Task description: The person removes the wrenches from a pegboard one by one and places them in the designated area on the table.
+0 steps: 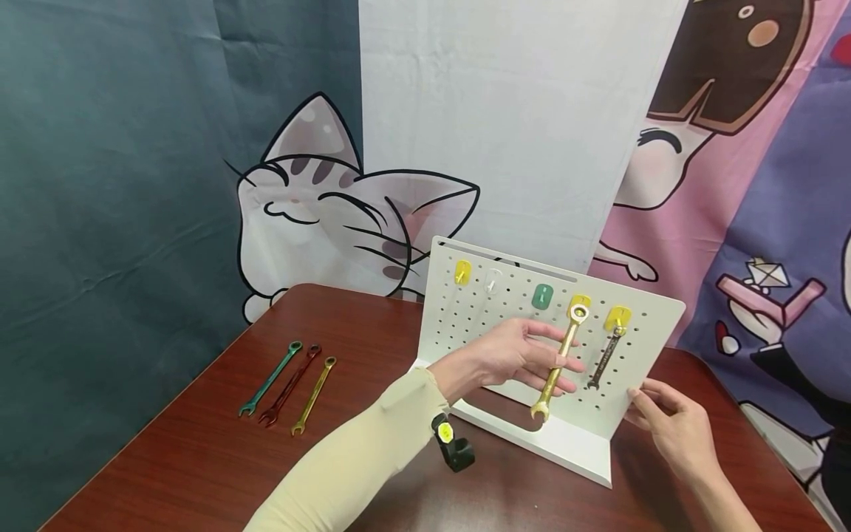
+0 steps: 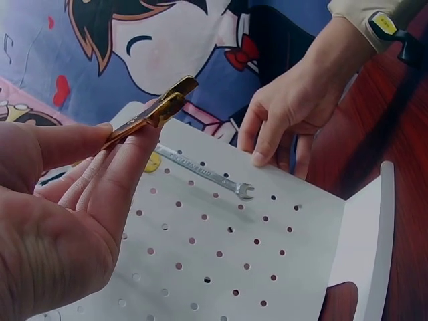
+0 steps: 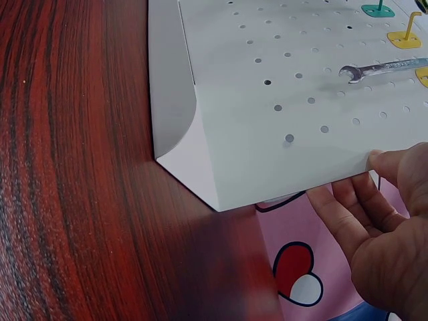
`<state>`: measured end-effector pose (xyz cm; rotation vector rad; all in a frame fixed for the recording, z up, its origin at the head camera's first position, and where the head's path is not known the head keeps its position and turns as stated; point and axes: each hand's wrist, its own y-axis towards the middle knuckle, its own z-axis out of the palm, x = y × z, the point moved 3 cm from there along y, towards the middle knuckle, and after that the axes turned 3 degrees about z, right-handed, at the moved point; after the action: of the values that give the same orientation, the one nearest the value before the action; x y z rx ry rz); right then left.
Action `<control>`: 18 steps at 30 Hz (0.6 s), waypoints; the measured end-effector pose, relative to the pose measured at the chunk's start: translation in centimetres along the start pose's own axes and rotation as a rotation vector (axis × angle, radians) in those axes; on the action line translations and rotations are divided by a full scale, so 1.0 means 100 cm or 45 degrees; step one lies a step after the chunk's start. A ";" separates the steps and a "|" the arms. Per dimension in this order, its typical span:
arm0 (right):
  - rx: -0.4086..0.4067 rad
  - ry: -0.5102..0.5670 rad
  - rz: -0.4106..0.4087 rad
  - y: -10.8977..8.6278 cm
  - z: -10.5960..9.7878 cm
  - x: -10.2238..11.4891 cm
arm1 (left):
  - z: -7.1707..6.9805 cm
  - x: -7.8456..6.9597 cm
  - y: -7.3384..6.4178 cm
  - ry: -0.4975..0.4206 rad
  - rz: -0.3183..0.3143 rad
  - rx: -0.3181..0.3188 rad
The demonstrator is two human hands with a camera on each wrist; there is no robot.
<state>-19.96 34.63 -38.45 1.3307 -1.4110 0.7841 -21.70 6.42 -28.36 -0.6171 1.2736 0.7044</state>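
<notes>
My left hand [image 1: 508, 353] pinches a gold combination wrench [image 1: 561, 362] between thumb and fingers, in front of the white pegboard [image 1: 638, 362]. The wrench's ring end is uppermost and overlaps a yellow hook [image 1: 580, 300] in the head view; its open end points down. In the left wrist view, the gold wrench [image 2: 148, 115] lies across the fingers. My right hand [image 1: 674, 428] grips the board's right edge, thumb on the front face and fingers behind, as the right wrist view also shows. Just right of the gold wrench, a silver wrench [image 1: 603, 362] hangs from the rightmost yellow hook [image 1: 618, 318].
Farther left on the board are a green hook [image 1: 542, 296], a clear hook [image 1: 493, 281] and another yellow hook [image 1: 462, 273]. A green wrench [image 1: 269, 380], a red wrench [image 1: 290, 386] and a gold-yellow wrench [image 1: 314, 396] lie on the wooden table [image 1: 199, 443].
</notes>
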 end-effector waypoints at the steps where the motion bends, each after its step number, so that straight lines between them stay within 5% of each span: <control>1: 0.001 0.015 -0.002 0.000 0.000 0.000 | -0.001 0.000 -0.001 -0.001 0.002 -0.004; 18: 0.002 0.053 0.004 0.001 0.000 -0.001 | -0.021 0.013 -0.010 0.002 -0.008 -0.038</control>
<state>-20.06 34.64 -38.52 1.3064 -1.3799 0.8103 -22.03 4.38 -30.00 -0.6460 1.2637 0.7190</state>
